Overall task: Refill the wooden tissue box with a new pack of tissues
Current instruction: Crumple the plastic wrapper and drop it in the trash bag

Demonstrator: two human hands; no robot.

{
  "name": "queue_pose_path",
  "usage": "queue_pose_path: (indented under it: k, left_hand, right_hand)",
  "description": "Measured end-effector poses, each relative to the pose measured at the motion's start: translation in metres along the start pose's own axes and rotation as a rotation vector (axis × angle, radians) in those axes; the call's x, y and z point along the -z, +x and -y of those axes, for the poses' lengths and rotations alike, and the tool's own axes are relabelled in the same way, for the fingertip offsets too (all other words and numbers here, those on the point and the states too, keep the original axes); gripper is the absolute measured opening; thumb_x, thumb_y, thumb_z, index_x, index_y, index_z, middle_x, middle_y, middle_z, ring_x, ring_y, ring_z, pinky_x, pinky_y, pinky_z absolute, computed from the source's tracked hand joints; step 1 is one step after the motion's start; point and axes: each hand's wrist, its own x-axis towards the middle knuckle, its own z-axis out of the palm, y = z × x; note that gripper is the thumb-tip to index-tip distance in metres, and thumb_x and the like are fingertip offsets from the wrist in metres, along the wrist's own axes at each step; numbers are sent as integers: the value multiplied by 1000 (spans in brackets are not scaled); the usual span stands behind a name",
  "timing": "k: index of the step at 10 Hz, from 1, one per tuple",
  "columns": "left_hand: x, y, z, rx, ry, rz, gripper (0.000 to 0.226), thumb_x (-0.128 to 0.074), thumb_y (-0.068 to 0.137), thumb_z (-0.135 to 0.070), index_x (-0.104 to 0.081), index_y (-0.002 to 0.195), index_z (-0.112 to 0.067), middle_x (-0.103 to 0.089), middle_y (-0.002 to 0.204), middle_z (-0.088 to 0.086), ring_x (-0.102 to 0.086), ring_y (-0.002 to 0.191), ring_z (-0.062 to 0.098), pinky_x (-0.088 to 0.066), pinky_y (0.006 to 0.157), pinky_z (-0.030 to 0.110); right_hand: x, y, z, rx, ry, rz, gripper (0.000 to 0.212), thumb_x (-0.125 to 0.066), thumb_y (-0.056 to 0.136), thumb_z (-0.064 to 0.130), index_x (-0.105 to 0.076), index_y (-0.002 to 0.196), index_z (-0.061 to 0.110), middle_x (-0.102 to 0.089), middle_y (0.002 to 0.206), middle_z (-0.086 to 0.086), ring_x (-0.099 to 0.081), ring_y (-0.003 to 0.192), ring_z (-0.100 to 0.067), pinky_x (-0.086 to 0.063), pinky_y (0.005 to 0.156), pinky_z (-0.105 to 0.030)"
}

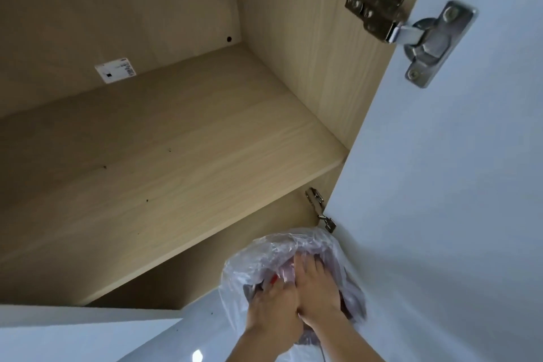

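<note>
Wood-grain shelf [164,156] was seen bare at left. Below its right front corner, a plastic bag [279,256] was gripped by the left hand [271,307] and right hand [316,291], fingers spread. Fetching the tissues seemed underway; no box was seen. Next, lifting the bag out was judged needed.

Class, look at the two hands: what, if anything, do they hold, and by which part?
Both the left hand and right hand grip a crinkled clear plastic bag at its near, lower side, fingers pressed into the film. Its contents cannot be told.
</note>
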Motion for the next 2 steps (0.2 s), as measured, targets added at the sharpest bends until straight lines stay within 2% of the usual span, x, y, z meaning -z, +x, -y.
queue_pose_path:
  k: [1, 2]
  left_hand:
    - [25, -34, -3, -39, -60, -45, 40, -55, 80, -20, -49, 119, -18, -52, 128, 2, -39, 128, 21, -32, 108, 37]
    - [51, -78, -9, -122, -106, -182, 39, -50, 81, -25, -45, 119, -24, -52, 126, -7, -41, 125, 15, -32, 106, 29]
  right_hand:
    - [36, -30, 10, 47, 41, -179, 60, -54, 82, 16, -35, 138, 4, -54, 129, -16, -50, 119, -25, -38, 102, -33]
    - [83, -73, 16, 85, 95, -414, 46, -85, 44, 21, -72, 87, 10, -71, 71, 0, -68, 64, -15, -52, 56, -20]
